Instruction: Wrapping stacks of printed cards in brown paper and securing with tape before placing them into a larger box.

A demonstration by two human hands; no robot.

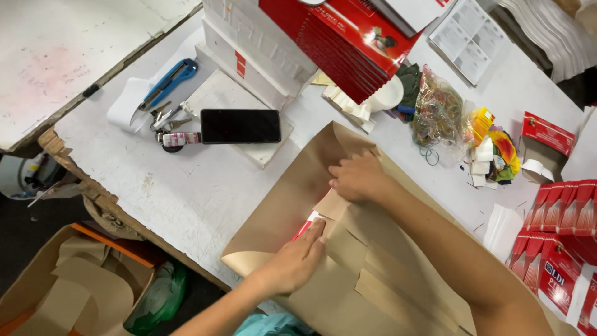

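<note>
on the white worktable (186, 186), left hand (292, 261) and right hand (357, 177) press flat, fingers extended, on brown kraft wrapping paper (373, 274) folded over a red box (305, 227).

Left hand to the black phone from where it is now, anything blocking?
Probably yes. The left hand presses on the brown wrapping paper, and the black phone lies face up on a white slab beyond the paper's edge. Only bare white table lies between them; the hand would have to let go of the paper.
</note>
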